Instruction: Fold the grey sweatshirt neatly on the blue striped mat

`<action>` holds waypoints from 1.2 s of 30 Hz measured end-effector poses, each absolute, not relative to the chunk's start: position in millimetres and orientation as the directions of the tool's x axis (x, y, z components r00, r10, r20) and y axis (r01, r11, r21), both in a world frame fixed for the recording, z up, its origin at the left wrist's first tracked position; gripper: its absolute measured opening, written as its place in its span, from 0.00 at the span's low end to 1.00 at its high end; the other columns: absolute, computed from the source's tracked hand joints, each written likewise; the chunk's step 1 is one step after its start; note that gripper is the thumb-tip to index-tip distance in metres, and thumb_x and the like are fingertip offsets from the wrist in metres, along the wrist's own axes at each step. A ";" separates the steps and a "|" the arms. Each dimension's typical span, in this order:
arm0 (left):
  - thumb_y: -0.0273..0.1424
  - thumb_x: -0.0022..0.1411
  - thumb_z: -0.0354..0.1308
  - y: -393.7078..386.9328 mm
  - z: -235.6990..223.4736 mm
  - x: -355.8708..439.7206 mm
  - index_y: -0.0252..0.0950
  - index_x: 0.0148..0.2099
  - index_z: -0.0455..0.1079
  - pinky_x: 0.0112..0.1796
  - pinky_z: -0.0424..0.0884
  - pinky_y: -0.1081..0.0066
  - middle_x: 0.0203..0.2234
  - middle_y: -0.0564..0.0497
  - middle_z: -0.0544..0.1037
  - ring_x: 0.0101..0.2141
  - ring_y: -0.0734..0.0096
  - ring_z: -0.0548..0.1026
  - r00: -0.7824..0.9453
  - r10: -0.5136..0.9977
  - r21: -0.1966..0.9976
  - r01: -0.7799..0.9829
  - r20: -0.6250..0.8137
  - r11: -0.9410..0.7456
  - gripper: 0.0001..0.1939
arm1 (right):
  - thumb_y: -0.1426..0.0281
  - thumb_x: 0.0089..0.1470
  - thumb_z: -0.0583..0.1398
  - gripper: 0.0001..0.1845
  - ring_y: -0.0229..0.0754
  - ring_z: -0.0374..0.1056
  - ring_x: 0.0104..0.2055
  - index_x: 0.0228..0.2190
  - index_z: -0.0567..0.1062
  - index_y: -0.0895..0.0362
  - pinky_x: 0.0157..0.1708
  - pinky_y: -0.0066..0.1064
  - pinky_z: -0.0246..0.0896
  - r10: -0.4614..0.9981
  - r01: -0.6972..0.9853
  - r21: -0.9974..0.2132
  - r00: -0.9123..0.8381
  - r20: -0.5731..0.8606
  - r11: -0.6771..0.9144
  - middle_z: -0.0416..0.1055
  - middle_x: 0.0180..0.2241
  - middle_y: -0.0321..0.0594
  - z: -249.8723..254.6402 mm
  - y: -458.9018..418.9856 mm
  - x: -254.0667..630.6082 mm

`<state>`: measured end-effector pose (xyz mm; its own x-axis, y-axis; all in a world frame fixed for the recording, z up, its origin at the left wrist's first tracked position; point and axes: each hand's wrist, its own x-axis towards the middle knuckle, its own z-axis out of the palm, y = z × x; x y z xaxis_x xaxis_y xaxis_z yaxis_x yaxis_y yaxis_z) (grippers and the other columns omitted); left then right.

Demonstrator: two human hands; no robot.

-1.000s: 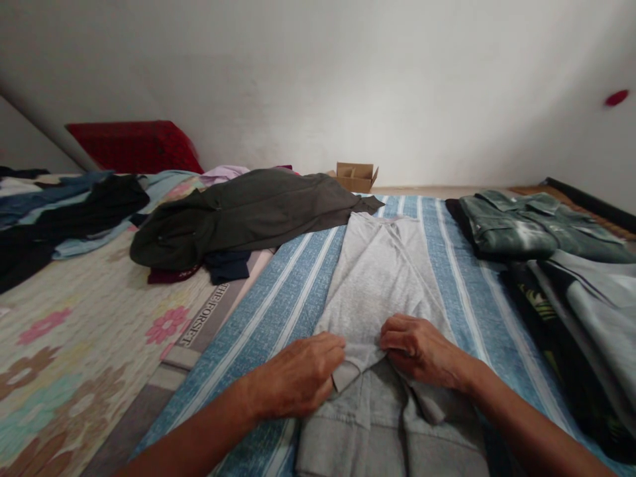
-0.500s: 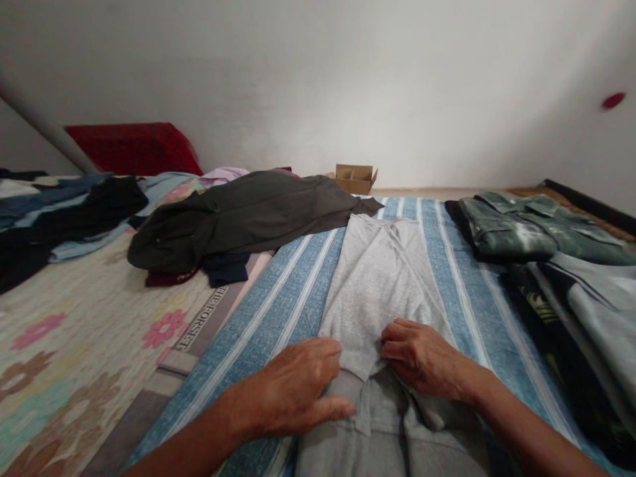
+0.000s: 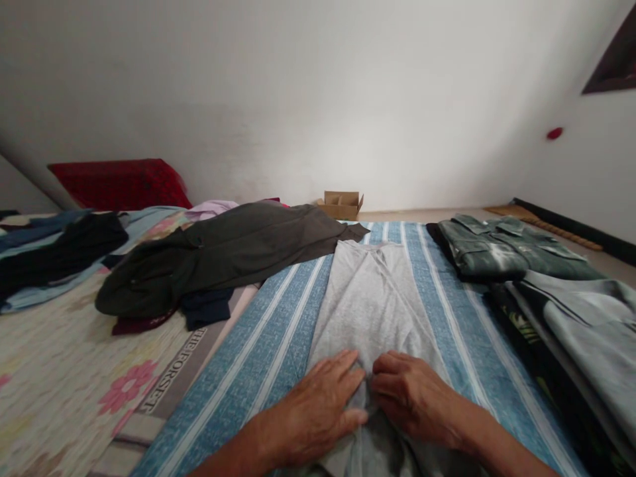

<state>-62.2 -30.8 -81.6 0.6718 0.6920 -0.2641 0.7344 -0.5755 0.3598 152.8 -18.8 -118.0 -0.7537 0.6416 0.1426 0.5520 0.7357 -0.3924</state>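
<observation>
A light grey garment [image 3: 368,298], folded into a long narrow strip, lies lengthwise in front of me on the blue striped sheet. One layer runs diagonally across its upper part. My left hand [image 3: 320,407] rests on its near left side, fingers stretched out and thumb apart. Close beside it, my right hand [image 3: 415,397] has its fingers curled against the cloth, pinching it near the middle. Both forearms and the bottom of the frame hide the garment's nearest part.
Left of the strip lies a dark hooded garment [image 3: 213,258]. Folded clothes, including a green jacket [image 3: 511,248] and a grey-black piece [image 3: 586,318], are stacked at right. A small cardboard box [image 3: 342,205] stands by the wall. More clothes [image 3: 59,245] lie far left on a floral blanket [image 3: 64,371].
My left hand has flattened onto the grey garment and come nearer my right hand. The right hand keeps its pinch. The camera view has tilted up and shifted slightly right.
</observation>
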 end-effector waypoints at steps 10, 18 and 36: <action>0.26 0.65 0.38 94.8 -121.5 -10.6 0.27 0.64 0.49 0.61 0.46 0.57 0.65 0.37 0.48 0.64 0.60 0.45 0.551 0.831 0.174 0.827 -0.074 -0.534 0.26 | 0.76 0.58 0.49 0.17 0.44 0.61 0.53 0.46 0.69 0.59 0.52 0.35 0.56 0.803 0.720 -0.360 -0.498 0.327 0.593 0.67 0.51 0.48 -134.0 64.6 149.5; 0.40 0.67 0.38 145.1 -145.7 -11.1 0.31 0.65 0.49 0.58 0.46 0.47 0.65 0.36 0.48 0.64 0.56 0.44 0.464 0.882 0.140 0.882 -0.087 -0.450 0.28 | 0.54 0.60 0.49 0.36 0.52 0.43 0.65 0.61 0.54 0.64 0.60 0.47 0.43 0.901 0.858 -0.282 -0.386 0.201 0.430 0.49 0.63 0.56 -179.5 86.8 152.4; 0.44 0.67 0.37 218.4 -149.8 21.5 0.33 0.64 0.47 0.58 0.41 0.45 0.65 0.39 0.46 0.64 0.56 0.43 0.449 0.888 0.176 0.886 -0.100 -0.429 0.29 | 0.49 0.60 0.46 0.41 0.54 0.37 0.66 0.62 0.51 0.66 0.61 0.46 0.37 0.931 0.892 -0.269 -0.361 0.061 0.364 0.42 0.64 0.56 -166.5 87.3 155.0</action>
